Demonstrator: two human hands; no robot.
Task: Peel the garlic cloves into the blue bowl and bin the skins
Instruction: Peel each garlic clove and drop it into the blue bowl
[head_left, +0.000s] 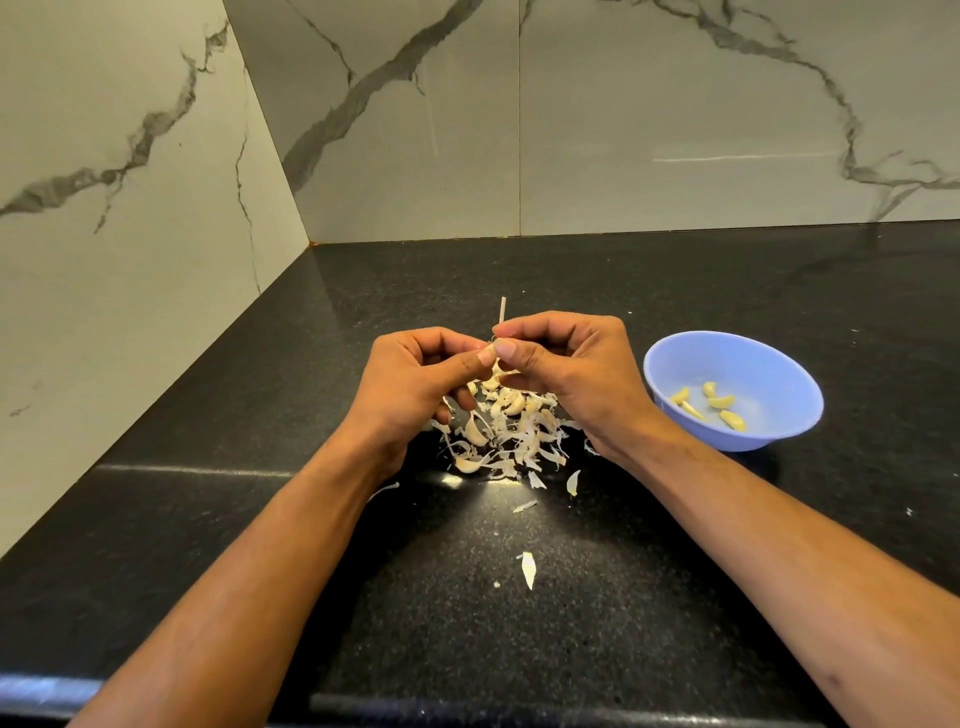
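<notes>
papery skins (506, 436) litter black counter (675, 291) beside blue bowl (675, 364).

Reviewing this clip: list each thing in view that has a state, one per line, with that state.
left hand: fingers curled, pinching the garlic piece.
right hand: fingers curled, pinching the same piece from the other side.
garlic piece: held above the counter, thin stalk sticking up, skin partly pulled away.
blue bowl: upright on the counter, holding a few peeled cloves.
skins: loose heap on the counter, some unpeeled cloves among them, not binned.
</notes>
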